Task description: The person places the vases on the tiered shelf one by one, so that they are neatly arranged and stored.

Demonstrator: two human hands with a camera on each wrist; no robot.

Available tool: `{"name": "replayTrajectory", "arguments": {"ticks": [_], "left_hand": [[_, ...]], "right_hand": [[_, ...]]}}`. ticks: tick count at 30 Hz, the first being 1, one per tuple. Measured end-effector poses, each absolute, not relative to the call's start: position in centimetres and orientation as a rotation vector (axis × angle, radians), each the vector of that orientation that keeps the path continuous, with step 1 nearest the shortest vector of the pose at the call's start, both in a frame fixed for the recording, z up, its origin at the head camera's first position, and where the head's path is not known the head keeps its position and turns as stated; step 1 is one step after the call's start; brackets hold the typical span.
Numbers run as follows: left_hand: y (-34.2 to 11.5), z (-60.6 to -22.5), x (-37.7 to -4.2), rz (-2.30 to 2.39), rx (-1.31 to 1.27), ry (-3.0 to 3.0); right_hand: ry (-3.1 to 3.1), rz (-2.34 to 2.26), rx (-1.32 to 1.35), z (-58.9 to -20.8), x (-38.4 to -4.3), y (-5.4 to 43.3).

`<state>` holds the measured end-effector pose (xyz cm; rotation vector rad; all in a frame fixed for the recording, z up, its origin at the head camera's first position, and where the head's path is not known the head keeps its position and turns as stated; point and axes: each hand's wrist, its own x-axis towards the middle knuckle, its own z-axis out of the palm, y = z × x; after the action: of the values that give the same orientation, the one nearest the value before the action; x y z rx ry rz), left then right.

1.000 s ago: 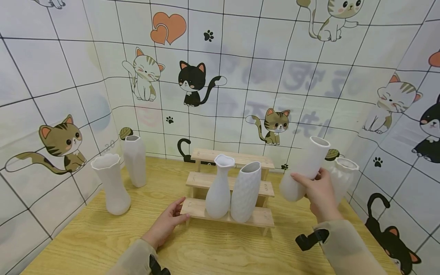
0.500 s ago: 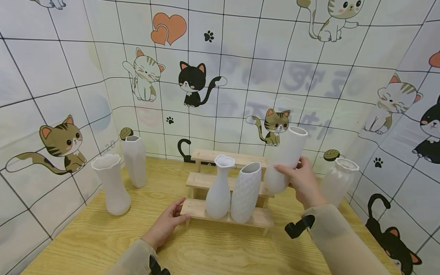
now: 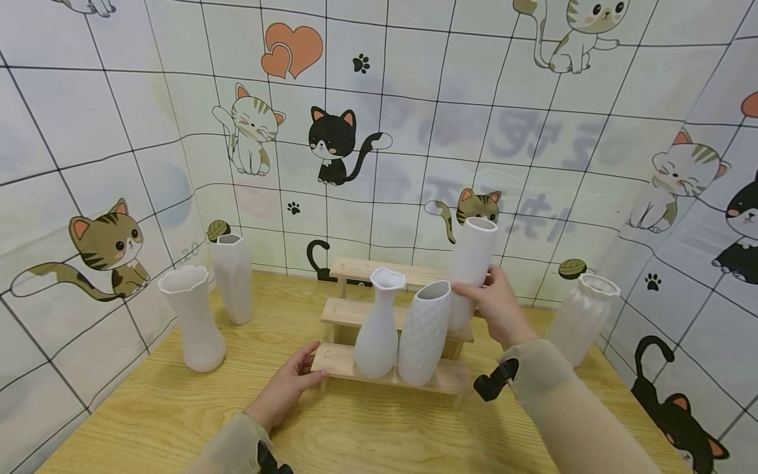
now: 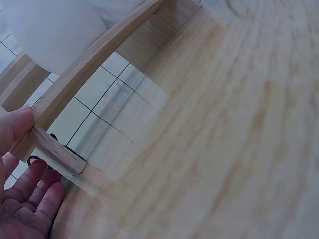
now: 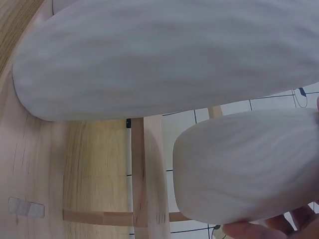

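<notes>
My right hand (image 3: 497,306) grips a tall white vase (image 3: 472,253) by its side, at the right end of a three-step wooden display stand (image 3: 337,359). In the right wrist view, this vase's rounded base (image 5: 209,169) shows close by the middle step (image 5: 154,179). On the lowest step stand a narrow-necked white vase (image 3: 378,339) with a wavy rim and a dimpled white vase (image 3: 423,339) with a slanted mouth. The dimpled one hides part of the held vase. My left hand (image 3: 287,385) holds the left end of the lowest step, thumb against its edge.
Two more white vases stand on the left of the wood-grain table (image 3: 355,441): a flared one (image 3: 198,322) and a faceted one (image 3: 233,280). Another vase (image 3: 583,319) stands at the right, partly behind my right sleeve. A cat-patterned sheet (image 3: 408,118) surrounds the table.
My right hand has carried the vase leftward from the right side of the table to the stand's right end, and the vase is more upright. My left hand has stayed put.
</notes>
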<state>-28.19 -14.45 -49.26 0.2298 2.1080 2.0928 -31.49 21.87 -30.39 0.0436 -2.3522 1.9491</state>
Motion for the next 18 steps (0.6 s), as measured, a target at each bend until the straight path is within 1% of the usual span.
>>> {"name": "replayTrajectory", "arguments": {"ticks": [18], "left_hand": [[-14.4, -49.3, -28.2, 2.094, 0.216, 2.126]], "right_hand": [[-2.419, 1.944, 0.102, -31.5, -32.8, 20.9]]}}
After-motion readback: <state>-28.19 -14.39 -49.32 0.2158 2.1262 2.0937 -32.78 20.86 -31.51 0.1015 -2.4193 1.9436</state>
